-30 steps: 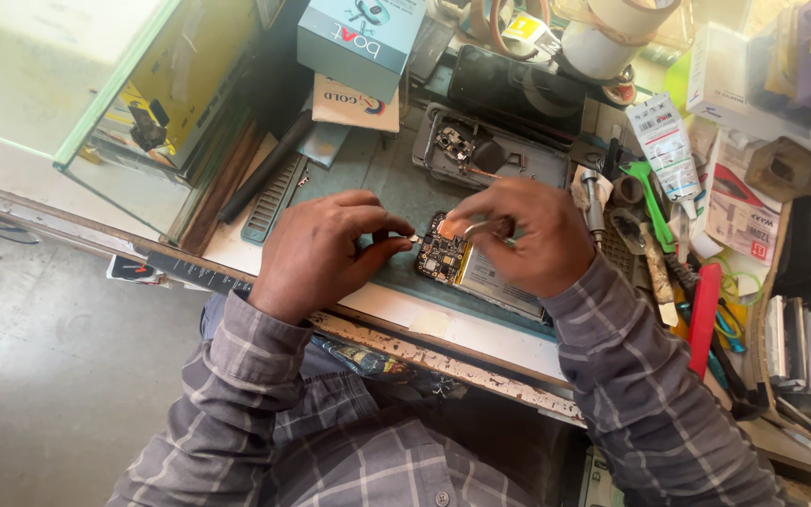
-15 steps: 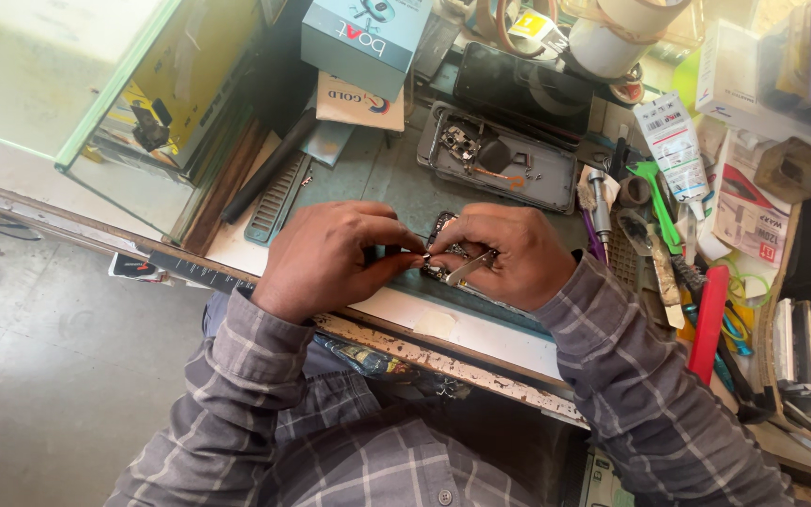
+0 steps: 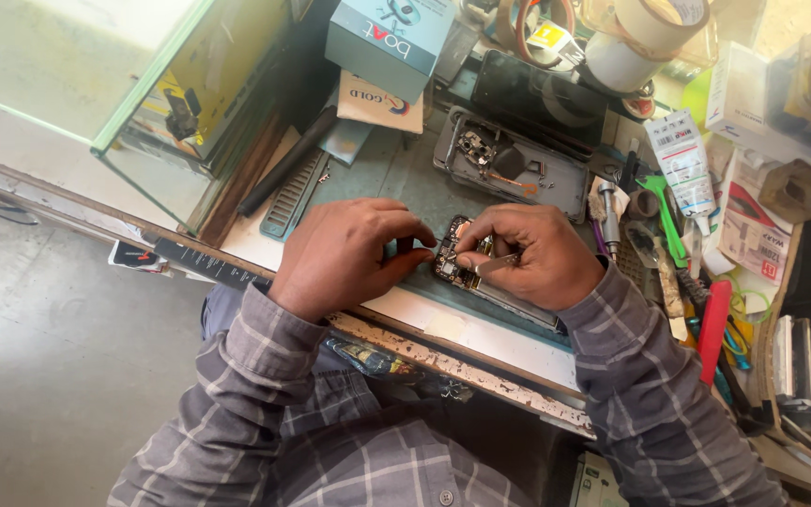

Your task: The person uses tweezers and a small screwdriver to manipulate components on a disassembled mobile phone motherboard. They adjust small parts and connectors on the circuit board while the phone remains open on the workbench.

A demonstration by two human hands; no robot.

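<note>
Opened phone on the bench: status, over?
Left hand steadies opened phone. Right hand holds tweezers on its board. Nothing blocking.

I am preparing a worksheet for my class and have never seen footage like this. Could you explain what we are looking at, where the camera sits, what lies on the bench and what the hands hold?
There is no machine here: a person in a grey checked shirt works with two bare hands. The camera is worn on the person's head and looks down, so the arms reach in from below. The left hand steadies an opened phone with its circuit board showing on the grey-green work mat. The right hand pinches slim metal tweezers, their tip at the board. Behind lie a grey phone back shell, a light blue cardboard box, rolls of tape and a red-handled tool. A glass case stands at the left.
</note>
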